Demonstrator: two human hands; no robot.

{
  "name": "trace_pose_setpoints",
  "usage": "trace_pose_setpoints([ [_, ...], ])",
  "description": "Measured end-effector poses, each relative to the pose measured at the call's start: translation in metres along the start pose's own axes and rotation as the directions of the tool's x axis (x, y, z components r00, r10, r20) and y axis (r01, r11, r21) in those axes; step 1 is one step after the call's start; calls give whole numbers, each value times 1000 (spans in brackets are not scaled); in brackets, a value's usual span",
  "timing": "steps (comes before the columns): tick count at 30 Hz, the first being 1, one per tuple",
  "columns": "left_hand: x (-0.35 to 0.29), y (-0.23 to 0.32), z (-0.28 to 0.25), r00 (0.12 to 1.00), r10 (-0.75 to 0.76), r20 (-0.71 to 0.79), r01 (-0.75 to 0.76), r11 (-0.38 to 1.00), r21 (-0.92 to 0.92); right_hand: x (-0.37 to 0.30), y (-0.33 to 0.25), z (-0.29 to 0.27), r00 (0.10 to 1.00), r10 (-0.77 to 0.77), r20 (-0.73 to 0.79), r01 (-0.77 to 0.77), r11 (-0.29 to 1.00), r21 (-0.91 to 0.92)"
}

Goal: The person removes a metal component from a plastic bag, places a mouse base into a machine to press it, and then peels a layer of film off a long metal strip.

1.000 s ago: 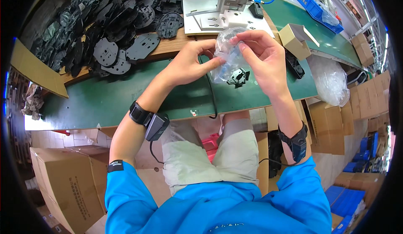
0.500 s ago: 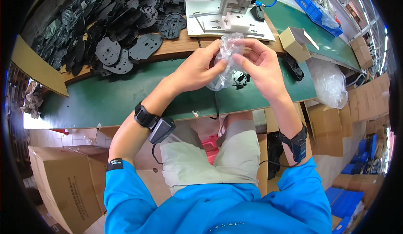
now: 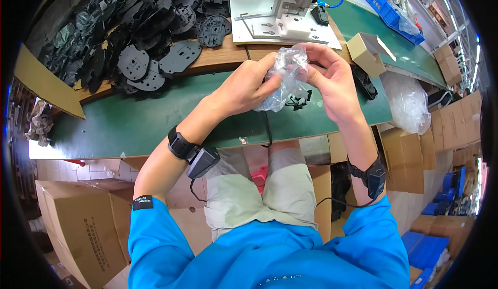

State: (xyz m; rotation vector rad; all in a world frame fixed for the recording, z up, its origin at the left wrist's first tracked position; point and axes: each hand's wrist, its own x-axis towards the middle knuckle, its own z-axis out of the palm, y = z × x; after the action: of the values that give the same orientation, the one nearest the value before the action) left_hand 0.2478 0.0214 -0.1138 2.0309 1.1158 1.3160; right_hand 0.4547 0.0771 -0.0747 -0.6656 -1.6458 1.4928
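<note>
A crumpled clear plastic bag (image 3: 288, 76) hangs over the green table between my two hands. My left hand (image 3: 250, 84) pinches its left side between thumb and fingers. At the upper right of the bag, my right hand (image 3: 334, 79) grips the edge, thumb bent against curled fingers. Several small black parts (image 3: 301, 101) lie on the table just beneath the bag, partly hidden by it. Whether anything is inside the bag, I cannot tell.
Black plastic plates (image 3: 155, 61) are heaped at the back left. A white-based bench press (image 3: 290, 27) stands behind my hands. To the right are a small open carton (image 3: 365, 53), a black molded part (image 3: 364, 83) and a large clear bag (image 3: 406, 102). A black cable (image 3: 267, 128) crosses the table edge.
My right hand has moved slightly right, and the bag's top has opened out wider between my hands. The bag now covers more of the small black parts.
</note>
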Motion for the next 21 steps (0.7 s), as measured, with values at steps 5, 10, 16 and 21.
trace_pose_setpoints([
  [5, 0, -1, 2, 997, -76, 16, 77, 988, -133, -2, -2, -5, 999, -29, -40, 31, 999, 32],
  [10, 0, -4, 1, 997, -74, 12, 75, 987, -143, -1, 0, -8, 995, 30, -99, -18, 992, 123],
  [16, 1, -3, -1, 973, -198, 119, 220, 951, -219, -1, 3, -12, 991, 44, -128, -26, 990, 139],
  [21, 3, -14, 4, 977, -185, 107, 214, 850, -481, 2, 3, -11, 989, 45, -144, -20, 985, 170],
])
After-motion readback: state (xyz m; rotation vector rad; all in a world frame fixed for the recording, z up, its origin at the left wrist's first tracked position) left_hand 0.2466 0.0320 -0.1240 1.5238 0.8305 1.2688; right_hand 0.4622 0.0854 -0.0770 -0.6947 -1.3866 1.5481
